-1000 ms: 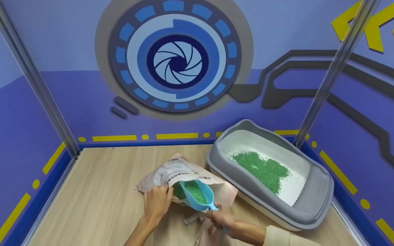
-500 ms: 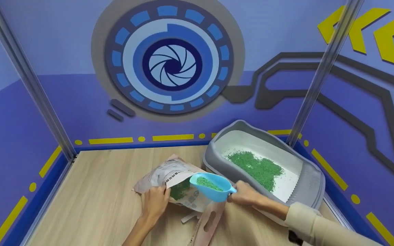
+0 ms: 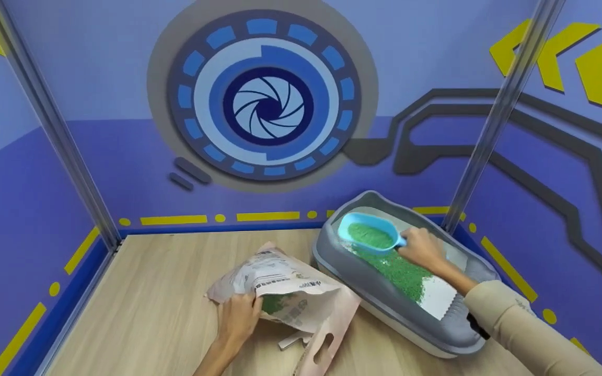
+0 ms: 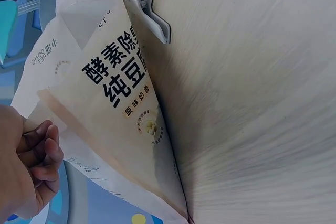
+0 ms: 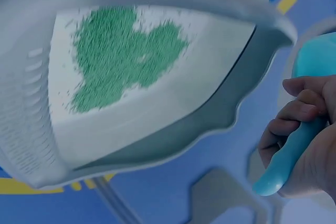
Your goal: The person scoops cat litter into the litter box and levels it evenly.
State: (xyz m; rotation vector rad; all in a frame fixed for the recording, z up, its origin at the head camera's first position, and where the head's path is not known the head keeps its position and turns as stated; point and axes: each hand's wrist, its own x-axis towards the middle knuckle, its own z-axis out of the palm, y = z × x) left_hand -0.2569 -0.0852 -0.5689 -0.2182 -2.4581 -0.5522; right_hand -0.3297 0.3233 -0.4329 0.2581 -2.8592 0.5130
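My right hand (image 3: 424,249) grips the handle of a light-blue scoop (image 3: 346,225), which holds green pellets (image 3: 369,236) and is over the back left part of a grey and white litter box (image 3: 340,269). In the right wrist view, curled fingers wrap the scoop's handle (image 5: 286,163). More green pellets (image 5: 118,59) lie spread across the box floor. My left hand (image 3: 238,319) pinches the edge of a pale printed litter bag (image 3: 290,271), whose mouth gapes towards me. Green pellets (image 3: 275,303) show inside the bag. In the left wrist view, the bag's printed front (image 4: 126,87) faces the camera.
A whitish clip (image 4: 149,17) lies on the wooden table (image 3: 160,292) beside the bag. The bag's strip with a handle slot (image 3: 327,347) hangs towards the front. Patterned walls with metal posts (image 3: 71,151) enclose the table at the back and sides.
My right hand has lifted the filled scoop out of the bag and carried it right and away from me, over the litter box. My left hand has kept its hold on the bag.
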